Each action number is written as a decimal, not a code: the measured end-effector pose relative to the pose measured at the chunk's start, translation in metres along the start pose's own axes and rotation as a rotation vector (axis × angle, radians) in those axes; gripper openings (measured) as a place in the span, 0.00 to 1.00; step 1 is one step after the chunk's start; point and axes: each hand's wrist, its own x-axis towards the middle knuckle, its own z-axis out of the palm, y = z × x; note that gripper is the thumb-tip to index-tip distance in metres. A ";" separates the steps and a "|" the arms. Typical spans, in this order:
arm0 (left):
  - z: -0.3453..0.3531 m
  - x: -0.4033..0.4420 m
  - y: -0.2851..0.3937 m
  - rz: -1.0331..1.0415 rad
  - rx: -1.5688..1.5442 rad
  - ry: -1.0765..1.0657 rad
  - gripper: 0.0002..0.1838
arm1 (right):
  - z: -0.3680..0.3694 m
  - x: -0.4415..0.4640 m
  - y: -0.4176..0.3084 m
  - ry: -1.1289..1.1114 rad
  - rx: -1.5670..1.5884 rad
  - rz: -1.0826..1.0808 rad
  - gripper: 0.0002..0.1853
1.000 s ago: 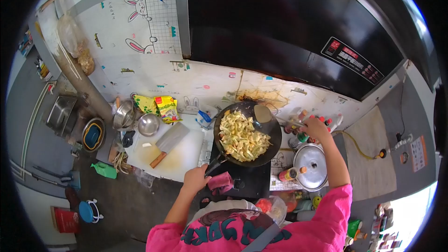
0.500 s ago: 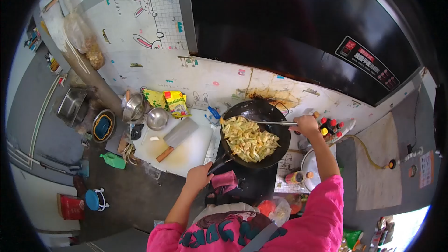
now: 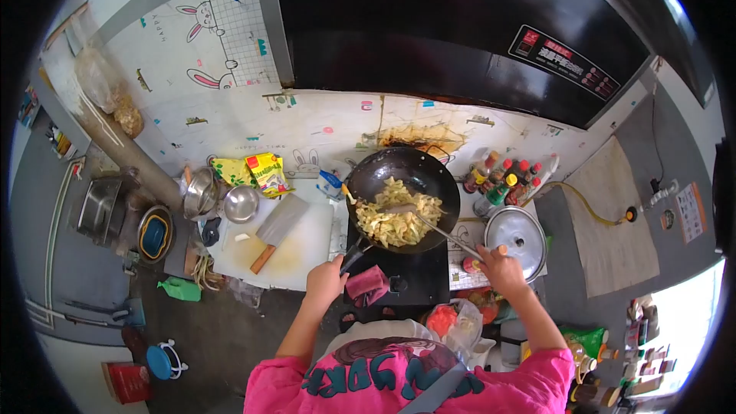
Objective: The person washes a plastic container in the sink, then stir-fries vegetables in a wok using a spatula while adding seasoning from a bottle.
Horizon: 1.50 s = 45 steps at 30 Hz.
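My left hand (image 3: 326,279) is closed around the handle of a black wok (image 3: 441,175) that sits on the stove (image 3: 429,270). Sliced, pale yellow-green food (image 3: 391,230) with browned bits lies in the wok's lower middle. In my right hand (image 3: 503,270) is the long metal handle of a wok spatula (image 3: 434,226); its head rests among the food, partly hidden by it. A folded pink cloth (image 3: 367,285) lies on the stove's front, just right of my left hand. Close to my right hand stands a lidded silver pot (image 3: 515,239).
A cleaver (image 3: 280,221) lies on the white cutting board (image 3: 307,249) at left. Behind it are metal bowls (image 3: 241,204) and a yellow packet (image 3: 268,174). Sauce bottles (image 3: 502,180) crowd the wok's right. The black range hood (image 3: 429,23) hangs above.
My right hand has come down and toward me, swinging the spatula from the wok's far side into the food. The food is gathered closer together. My left hand keeps hold; the view has shifted.
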 end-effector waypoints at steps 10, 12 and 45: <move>0.002 0.002 -0.003 -0.008 -0.006 -0.034 0.24 | -0.106 -0.047 -0.057 -0.055 0.336 0.283 0.23; 0.003 0.001 -0.003 -0.011 -0.007 -0.035 0.24 | -0.134 -0.050 -0.068 -0.139 0.259 0.320 0.22; 0.004 0.001 -0.005 0.010 -0.050 0.002 0.22 | -0.068 0.000 -0.074 -0.233 0.300 0.152 0.23</move>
